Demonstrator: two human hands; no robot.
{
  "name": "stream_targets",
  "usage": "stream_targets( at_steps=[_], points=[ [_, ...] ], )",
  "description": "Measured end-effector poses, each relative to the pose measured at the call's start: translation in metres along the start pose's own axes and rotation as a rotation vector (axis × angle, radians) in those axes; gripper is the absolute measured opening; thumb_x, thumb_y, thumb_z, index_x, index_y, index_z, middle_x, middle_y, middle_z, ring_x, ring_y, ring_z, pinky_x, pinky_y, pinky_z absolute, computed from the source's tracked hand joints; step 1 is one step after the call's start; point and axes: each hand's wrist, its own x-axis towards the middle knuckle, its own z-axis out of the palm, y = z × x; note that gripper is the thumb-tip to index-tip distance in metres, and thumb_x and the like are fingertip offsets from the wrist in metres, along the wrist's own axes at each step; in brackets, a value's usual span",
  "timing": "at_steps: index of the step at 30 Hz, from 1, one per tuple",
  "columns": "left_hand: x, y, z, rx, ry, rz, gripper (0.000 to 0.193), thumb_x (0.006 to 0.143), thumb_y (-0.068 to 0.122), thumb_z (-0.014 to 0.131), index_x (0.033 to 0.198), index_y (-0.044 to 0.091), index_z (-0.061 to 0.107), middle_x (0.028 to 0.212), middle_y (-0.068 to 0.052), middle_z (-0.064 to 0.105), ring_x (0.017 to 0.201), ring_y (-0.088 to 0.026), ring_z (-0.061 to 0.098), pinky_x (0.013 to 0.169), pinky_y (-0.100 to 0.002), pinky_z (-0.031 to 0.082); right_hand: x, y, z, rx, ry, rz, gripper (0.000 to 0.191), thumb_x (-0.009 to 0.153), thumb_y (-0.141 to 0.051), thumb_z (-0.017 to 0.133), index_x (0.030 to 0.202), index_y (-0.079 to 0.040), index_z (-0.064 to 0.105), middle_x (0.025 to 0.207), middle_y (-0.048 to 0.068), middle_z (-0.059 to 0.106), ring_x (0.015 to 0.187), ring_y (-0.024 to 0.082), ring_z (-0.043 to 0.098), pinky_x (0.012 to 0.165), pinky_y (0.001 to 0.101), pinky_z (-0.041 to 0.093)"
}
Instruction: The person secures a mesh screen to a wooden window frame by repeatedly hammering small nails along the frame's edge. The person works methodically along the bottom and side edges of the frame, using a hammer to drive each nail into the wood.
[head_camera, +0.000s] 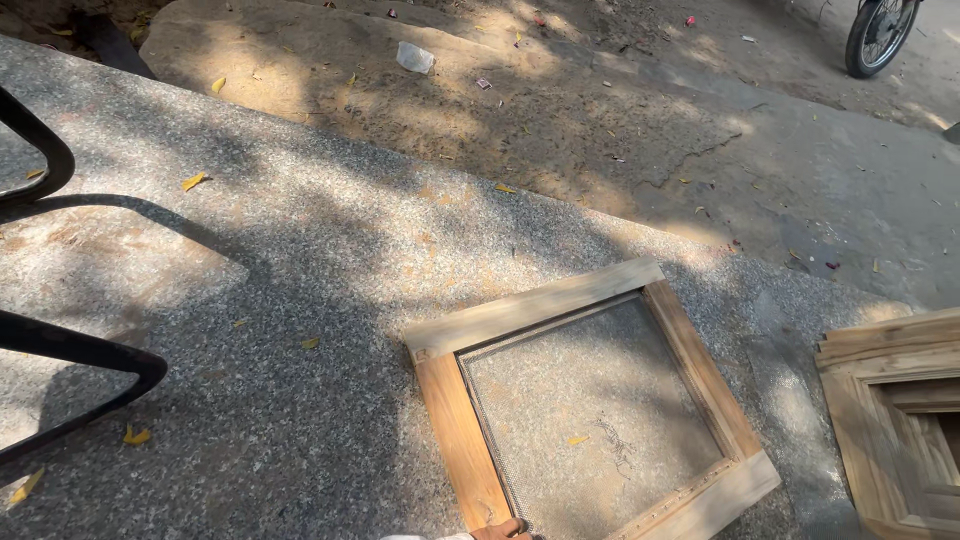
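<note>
We look down on a speckled stone slab (280, 300) in dappled shade; on it, toward the lower right, lies a square wooden frame (590, 400), flat and turned at a slant, its top rail pale and its side rails a warmer brown; a fine wire mesh (590, 400) fills the opening, and the grit of the slab shows through it. At the bottom edge we see only the tips of one hand (503, 530), with a strip of pale sleeve beside it, touching the near corner of the frame's left rail; so little of it shows that we cannot tell which hand it is, though it may be the left, nor whether it grips the rail or merely rests on it; the other hand is out of view. At the right edge sits a stack of similar wooden frames (895, 420), apart from the single one; black curved metal bars (60, 350) cross the left side; yellow leaves (193, 181) are scattered about; beyond the slab is bare dirt ground (600, 110), with a wheel (878, 32) at the top right.
</note>
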Motion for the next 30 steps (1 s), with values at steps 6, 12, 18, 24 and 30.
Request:
stream_targets(
  at_steps=[6,12,18,24,30],
  points=[
    [0.017,0.012,0.007,0.019,0.031,0.082,0.036,0.104,0.030,0.049,0.140,0.024,0.052,0.147,0.001,0.049,0.137,-0.027,0.049,0.108,-0.047,0.048,0.006,-0.041,-0.024,0.064,-0.024,0.014,0.028,0.099,-0.019,0.059,0.124,-0.008,0.066,0.117,0.018,0.071,0.107,0.038,0.067,0.091,0.0458,0.052],
    [0.012,0.020,0.032,-0.247,-0.170,0.229,0.043,0.087,0.035,0.059,0.126,0.016,0.058,0.135,-0.008,0.050,0.130,-0.031,0.046,0.110,-0.049,0.036,-0.155,0.017,0.060,0.110,-0.066,0.021,0.026,0.099,-0.020,0.060,0.120,-0.007,0.068,0.116,0.017,0.072,0.108,0.037,0.068,0.091,0.0449,0.052],
    [0.004,0.021,0.007,-0.271,-0.189,0.223,0.045,0.088,0.022,0.061,0.131,0.012,0.055,0.132,-0.009,0.050,0.133,-0.029,0.043,0.117,-0.053,0.027,-0.064,0.072,-0.014,0.183,0.365,0.161,0.019,0.096,-0.014,0.064,0.111,-0.007,0.073,0.104,0.014,0.077,0.094,0.026,0.074,0.086,0.0390,0.058],
    [0.008,0.021,-0.010,-0.291,-0.243,0.228,0.052,0.086,0.021,0.065,0.135,0.008,0.053,0.132,-0.010,0.050,0.135,-0.029,0.042,0.119,-0.053,0.024,0.017,0.033,-0.105,-0.128,0.606,-0.203,0.012,0.097,-0.009,0.068,0.107,-0.005,0.075,0.100,0.015,0.075,0.092,0.032,0.072,0.085,0.0412,0.057],
    [0.007,0.028,-0.003,-0.288,-0.228,0.220,0.048,0.086,0.022,0.065,0.131,0.009,0.056,0.131,-0.008,0.051,0.131,-0.028,0.044,0.119,-0.051,0.024,0.065,-0.017,-0.110,-0.160,0.714,-0.400,0.013,0.096,-0.008,0.068,0.108,-0.005,0.074,0.103,0.019,0.069,0.089,0.036,0.069,0.079,0.0437,0.056]
  ],
)
